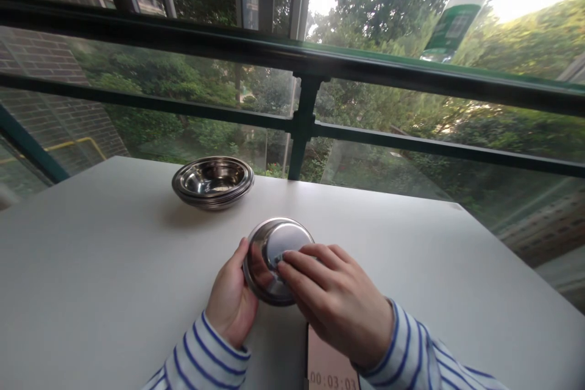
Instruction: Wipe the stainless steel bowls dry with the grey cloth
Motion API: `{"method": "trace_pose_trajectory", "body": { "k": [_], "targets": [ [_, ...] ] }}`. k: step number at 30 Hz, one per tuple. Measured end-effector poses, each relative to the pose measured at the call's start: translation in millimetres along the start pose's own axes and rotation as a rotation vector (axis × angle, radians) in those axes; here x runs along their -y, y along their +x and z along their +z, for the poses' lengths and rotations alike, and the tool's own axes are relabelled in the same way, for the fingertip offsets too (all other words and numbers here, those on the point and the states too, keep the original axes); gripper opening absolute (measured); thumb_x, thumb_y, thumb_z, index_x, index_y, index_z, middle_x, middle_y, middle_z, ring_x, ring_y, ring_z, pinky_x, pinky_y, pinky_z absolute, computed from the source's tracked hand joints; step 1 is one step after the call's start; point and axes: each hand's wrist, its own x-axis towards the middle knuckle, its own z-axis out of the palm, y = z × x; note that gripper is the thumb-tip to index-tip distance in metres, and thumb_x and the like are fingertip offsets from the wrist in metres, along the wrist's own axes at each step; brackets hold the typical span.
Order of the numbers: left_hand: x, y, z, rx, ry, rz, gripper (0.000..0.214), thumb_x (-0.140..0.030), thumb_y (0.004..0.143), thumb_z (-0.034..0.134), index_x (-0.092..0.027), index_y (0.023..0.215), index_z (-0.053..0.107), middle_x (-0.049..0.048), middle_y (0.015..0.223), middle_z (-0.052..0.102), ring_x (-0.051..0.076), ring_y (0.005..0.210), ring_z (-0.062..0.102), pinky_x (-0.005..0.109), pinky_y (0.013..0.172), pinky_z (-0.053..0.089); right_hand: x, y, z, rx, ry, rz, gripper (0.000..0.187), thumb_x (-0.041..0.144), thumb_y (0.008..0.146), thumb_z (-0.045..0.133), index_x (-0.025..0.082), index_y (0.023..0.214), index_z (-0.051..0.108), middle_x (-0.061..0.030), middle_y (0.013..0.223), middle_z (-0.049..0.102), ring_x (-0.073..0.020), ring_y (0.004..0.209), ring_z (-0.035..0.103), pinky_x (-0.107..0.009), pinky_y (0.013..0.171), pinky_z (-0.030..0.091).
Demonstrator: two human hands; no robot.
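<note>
A shiny metal bowl [262, 250] is turned bottom up and tilted in front of me. My left hand [234, 295] grips its left rim, with the thumb along the outside and the other fingers mostly hidden behind or under it. Across the bowl's flat base lie the fingers of my right hand [340, 292], stretched out and close together; its thumb is hidden. A small greenish mark [278, 258], perhaps a label, shows at those fingertips. Farther back on the left, a stack of metal bowls [214, 186] stands upright on the white table [114, 268].
Beneath my right hand lies a phone [333, 368] with a timer showing. Beyond the table's far edge runs a dark green railing [299, 128] with glass panels. A clear plastic bottle with a green label [452, 27] stands on the top rail at right.
</note>
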Motion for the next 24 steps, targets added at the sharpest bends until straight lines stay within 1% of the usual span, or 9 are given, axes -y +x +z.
{"method": "trace_pose_trajectory", "body": {
  "k": [4,6,8,11,13,16,19,22,24],
  "targets": [
    [2,2,-1.8,-0.006,0.053,0.064,0.018,-0.012,0.084,0.046,-0.009,0.075,0.061,0.0036,0.061,0.066,0.01,0.049,0.061,0.02,0.049,0.053,-12,-1,-5,0.014,-0.034,0.084,0.025,0.02,0.086,0.047,0.015,0.11,0.055,-0.0094,0.107,0.061,-0.0218,0.093,0.051,-0.034,0.074,0.041],
    [3,3,-3.3,-0.011,0.064,0.076,0.015,-0.013,0.083,0.048,-0.009,0.077,0.062,0.0032,0.061,0.066,0.01,0.05,0.06,0.019,0.047,0.052,-13,-1,-5,0.007,-0.052,0.115,0.026,0.019,0.086,0.047,0.014,0.11,0.055,-0.0098,0.107,0.061,-0.0219,0.093,0.051,-0.035,0.075,0.041],
    [4,4,-4.3,0.0,0.058,0.056,0.015,-0.014,0.083,0.049,-0.009,0.078,0.062,0.0038,0.061,0.066,0.011,0.052,0.061,0.02,0.047,0.052,-8,0,-3,-0.017,-0.046,0.089,0.026,0.019,0.086,0.047,0.014,0.11,0.055,-0.0092,0.107,0.061,-0.0218,0.093,0.051,-0.035,0.075,0.041],
    [4,3,-4.5,0.032,0.045,0.019,0.018,-0.016,0.084,0.047,-0.009,0.076,0.062,0.0054,0.062,0.066,0.012,0.053,0.061,0.02,0.048,0.052,2,1,0,-0.059,-0.007,-0.002,0.025,0.019,0.087,0.045,0.015,0.11,0.055,-0.0079,0.106,0.062,-0.0208,0.093,0.051,-0.035,0.075,0.041],
    [4,3,-4.3,0.047,0.06,0.02,0.02,-0.017,0.084,0.047,-0.008,0.075,0.062,0.0058,0.062,0.065,0.012,0.052,0.06,0.021,0.048,0.051,3,1,-1,-0.057,0.016,-0.035,0.025,0.019,0.087,0.044,0.016,0.109,0.056,-0.0074,0.105,0.062,-0.0204,0.093,0.052,-0.035,0.074,0.041],
    [4,3,-4.5,0.029,0.08,0.052,0.017,-0.017,0.083,0.048,-0.009,0.077,0.062,0.0048,0.062,0.065,0.012,0.051,0.059,0.021,0.047,0.05,-3,0,-5,-0.033,0.014,0.0,0.024,0.019,0.084,0.047,0.016,0.106,0.057,-0.0074,0.104,0.062,-0.0207,0.092,0.052,-0.034,0.074,0.041],
    [5,3,-4.6,0.002,0.079,0.059,0.015,-0.016,0.083,0.049,-0.01,0.078,0.062,0.0043,0.062,0.065,0.011,0.05,0.058,0.02,0.043,0.048,-4,0,-5,-0.048,-0.004,0.028,0.022,0.018,0.084,0.048,0.015,0.103,0.058,-0.0083,0.1,0.063,-0.0205,0.091,0.052,-0.034,0.074,0.041],
    [4,1,-3.7,0.04,0.061,0.012,0.019,-0.017,0.083,0.048,-0.009,0.073,0.062,0.0046,0.06,0.064,0.011,0.05,0.058,0.019,0.042,0.047,3,1,-3,-0.073,0.011,-0.028,0.022,0.018,0.085,0.045,0.016,0.103,0.058,-0.0083,0.1,0.063,-0.0198,0.092,0.052,-0.033,0.073,0.042],
    [3,0,-2.7,0.056,0.059,0.0,0.021,-0.018,0.084,0.047,-0.009,0.073,0.062,0.0043,0.058,0.063,0.01,0.048,0.058,0.018,0.042,0.047,7,1,-4,-0.064,0.035,-0.06,0.023,0.017,0.085,0.044,0.017,0.104,0.057,-0.0079,0.1,0.063,-0.0195,0.092,0.052,-0.033,0.073,0.042]
  ]
}}
